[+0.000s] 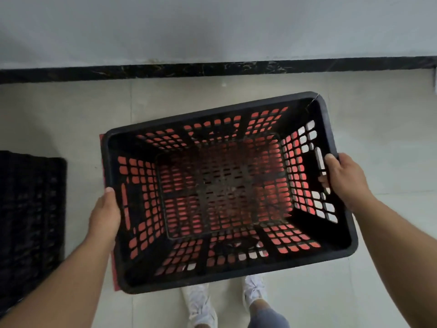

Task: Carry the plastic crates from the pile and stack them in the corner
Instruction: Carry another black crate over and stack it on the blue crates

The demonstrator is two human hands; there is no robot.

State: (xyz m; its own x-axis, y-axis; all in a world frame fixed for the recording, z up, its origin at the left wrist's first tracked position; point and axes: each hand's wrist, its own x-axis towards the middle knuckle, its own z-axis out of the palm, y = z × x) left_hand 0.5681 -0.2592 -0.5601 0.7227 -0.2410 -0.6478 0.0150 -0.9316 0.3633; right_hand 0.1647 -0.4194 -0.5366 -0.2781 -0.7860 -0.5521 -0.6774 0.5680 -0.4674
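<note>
A black perforated plastic crate (212, 119) fills the middle of the view, seen from above and turned slightly clockwise. My left hand (105, 214) grips its left short rim. My right hand (343, 178) grips the right short side, fingers hooked through the handle slot. Red shows through the holes in the floor and walls of the black crate, and a red edge (102, 147) sticks out along its left side: a red crate lies directly beneath it. Whether the black crate rests in the red one or hangs just above it, I cannot tell.
Another black crate (30, 221) stands on the tiled floor at the left. A white wall with a dark marble skirting (212, 68) runs across the top. My white shoes (201, 306) show below the crate's near rim.
</note>
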